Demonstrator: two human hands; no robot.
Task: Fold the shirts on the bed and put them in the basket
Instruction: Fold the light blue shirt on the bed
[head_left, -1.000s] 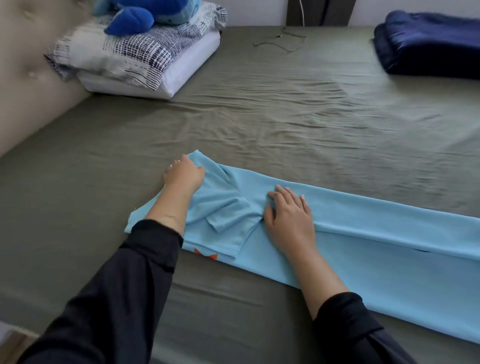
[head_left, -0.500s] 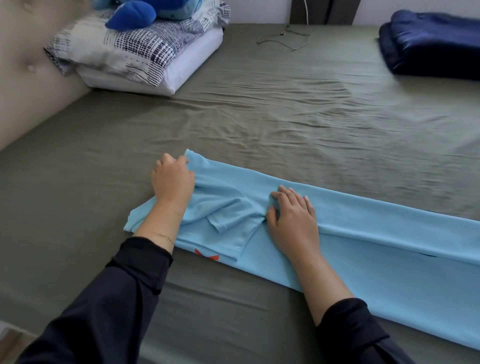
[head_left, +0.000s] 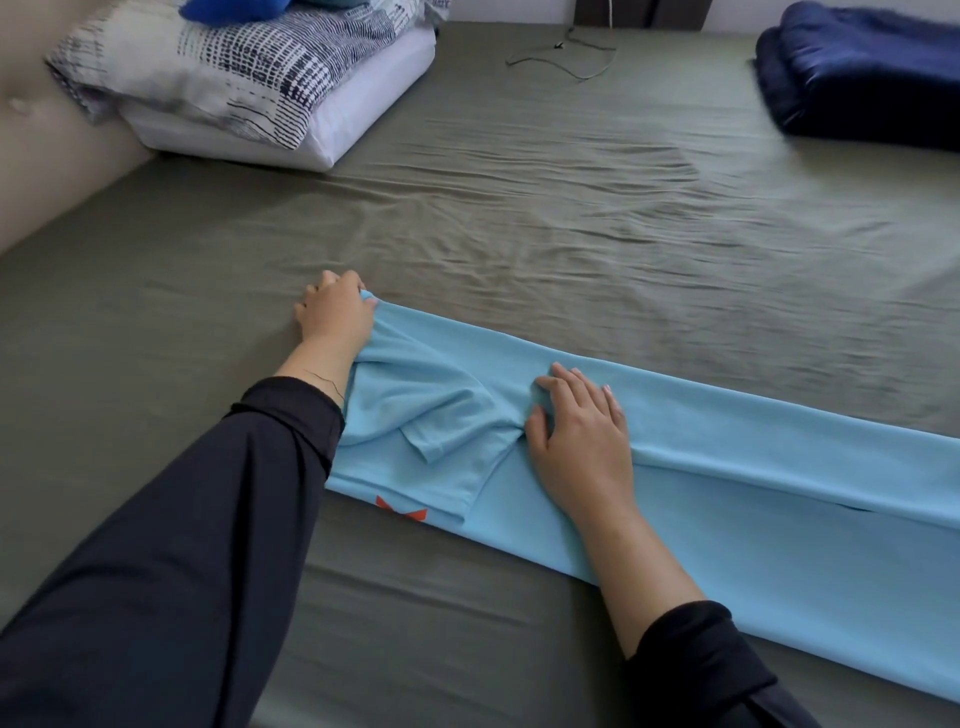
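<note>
A light blue shirt (head_left: 727, 499) lies on the bed as a long folded strip, running from the middle left out past the right edge. An orange mark shows at its near left edge. My left hand (head_left: 335, 314) grips the shirt's far left corner, fingers curled around the fabric. My right hand (head_left: 579, 423) rests flat on the strip near the folded sleeve, fingers spread, pressing the cloth down. No basket is in view.
The bed has a wrinkled olive sheet (head_left: 519, 208). Stacked pillows (head_left: 270, 88) with a blue plush toy on top sit at the far left by the padded headboard. A folded dark blue blanket (head_left: 862, 73) lies at the far right. A thin cable (head_left: 566, 57) lies at the far edge.
My left hand has slid left and away to the shirt's far corner and closed on it, lifting the fabric a little. My right hand has stayed pressed on the shirt.
</note>
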